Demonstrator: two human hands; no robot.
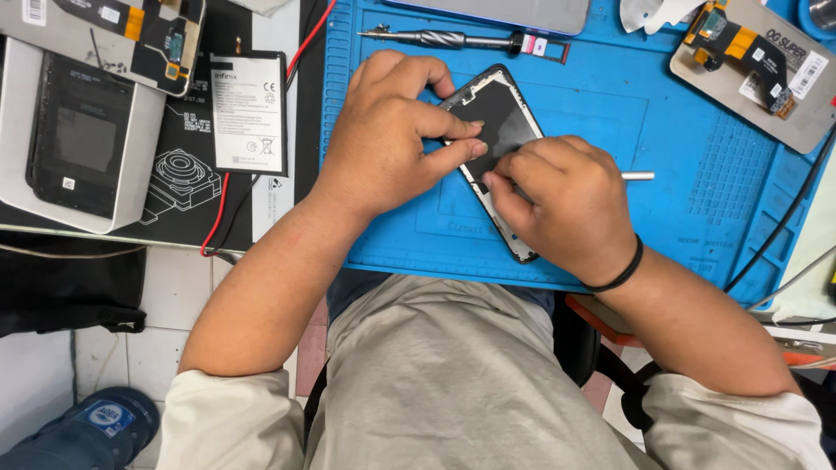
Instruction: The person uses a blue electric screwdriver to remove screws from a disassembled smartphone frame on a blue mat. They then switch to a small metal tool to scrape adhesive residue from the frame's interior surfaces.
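Both hands pinch flat black phone frame [498,122] on ribbed blue mat [679,174]

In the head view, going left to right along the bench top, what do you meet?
Dark phone on a grey box → white-labelled battery → left hand → phone frame → right hand → screen assembly with orange flex cable, the last four over the blue mat.

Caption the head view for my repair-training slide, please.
Both hands, left hand and right hand, press on a phone frame lying on a blue mat.
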